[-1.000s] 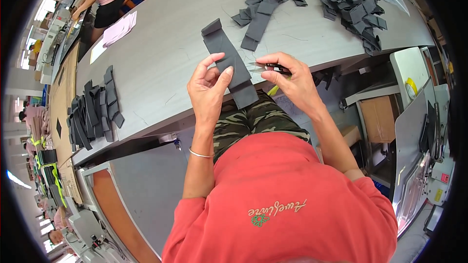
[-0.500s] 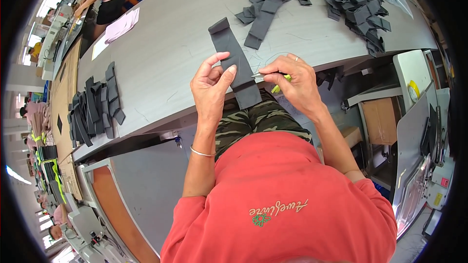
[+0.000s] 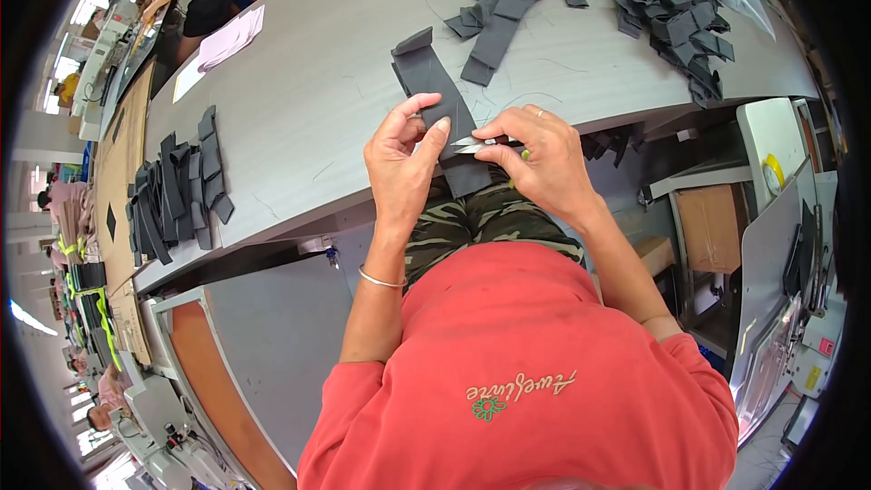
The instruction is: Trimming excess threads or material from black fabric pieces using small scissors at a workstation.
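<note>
Dark fabric strip (image 3: pixel 442 118) hangs off the counter (image 3: pixel 318 91) edge, left hand (image 3: pixel 404 168) fingers pinching it while the right hand (image 3: pixel 535 159) grips small snips (image 3: pixel 481 143) at its side. Best to keep the strip taut and cut close.

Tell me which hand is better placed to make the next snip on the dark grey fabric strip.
Right hand, probably: it grips the small metal thread snips, blades at the dark grey fabric strip, which the left hand pinches.
</note>
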`<state>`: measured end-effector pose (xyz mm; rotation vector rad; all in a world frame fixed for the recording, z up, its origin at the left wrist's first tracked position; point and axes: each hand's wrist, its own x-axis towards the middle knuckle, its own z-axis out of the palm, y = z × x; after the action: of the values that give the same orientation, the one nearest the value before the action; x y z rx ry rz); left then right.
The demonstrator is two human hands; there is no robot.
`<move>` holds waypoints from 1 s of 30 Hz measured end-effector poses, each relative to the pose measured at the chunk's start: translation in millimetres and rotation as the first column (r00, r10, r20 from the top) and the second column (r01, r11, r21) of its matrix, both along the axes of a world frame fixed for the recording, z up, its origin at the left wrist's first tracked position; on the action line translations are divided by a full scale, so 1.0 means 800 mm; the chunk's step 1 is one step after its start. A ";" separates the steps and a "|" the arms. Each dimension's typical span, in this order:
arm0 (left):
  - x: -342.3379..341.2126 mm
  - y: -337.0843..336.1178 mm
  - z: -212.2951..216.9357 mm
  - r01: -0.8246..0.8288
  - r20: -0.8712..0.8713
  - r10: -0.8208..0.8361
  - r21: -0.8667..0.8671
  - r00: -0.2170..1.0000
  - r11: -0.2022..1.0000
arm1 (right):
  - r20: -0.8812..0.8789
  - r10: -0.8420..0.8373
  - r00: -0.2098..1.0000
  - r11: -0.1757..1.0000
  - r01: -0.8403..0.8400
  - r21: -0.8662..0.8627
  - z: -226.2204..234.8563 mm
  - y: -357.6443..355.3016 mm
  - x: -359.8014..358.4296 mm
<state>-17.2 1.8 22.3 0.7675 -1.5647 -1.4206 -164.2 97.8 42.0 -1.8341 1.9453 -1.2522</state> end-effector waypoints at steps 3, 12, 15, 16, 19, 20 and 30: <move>0.001 -0.001 0.001 0.004 0.010 -0.004 0.018 1.000 1.000 | -0.049 -0.012 0.999 0.997 0.008 -0.081 -0.006 -0.004 0.000; -0.004 0.003 0.004 0.015 0.113 -0.019 0.039 0.993 0.999 | 0.607 0.021 0.795 0.998 -0.052 0.034 -0.010 -0.003 -0.022; 0.002 0.008 -0.003 0.017 0.102 -0.021 0.036 0.995 0.999 | 0.624 0.052 0.779 0.979 -0.163 0.122 -0.006 -0.010 -0.010; 0.002 0.010 -0.001 0.036 0.116 -0.040 0.038 0.992 0.999 | 0.615 0.086 0.784 0.978 -0.185 0.099 -0.016 -0.015 -0.008; 0.004 0.013 -0.006 0.065 0.111 -0.065 0.006 0.992 0.998 | 0.645 0.122 0.755 0.959 -0.258 0.120 -0.036 -0.019 -0.007; 0.002 0.012 -0.008 0.055 0.112 -0.054 -0.007 0.992 0.998 | 0.667 0.137 0.732 0.968 -0.242 0.068 -0.042 -0.019 -0.007; -0.002 0.015 -0.014 0.175 0.204 -0.136 -0.185 0.969 0.967 | 0.735 0.057 0.675 0.994 -0.110 0.024 -0.033 -0.021 -0.012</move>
<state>-19.1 13.6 10.9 0.6854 -1.9219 -1.3025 -174.1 81.3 15.5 -1.0771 1.3931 -1.5460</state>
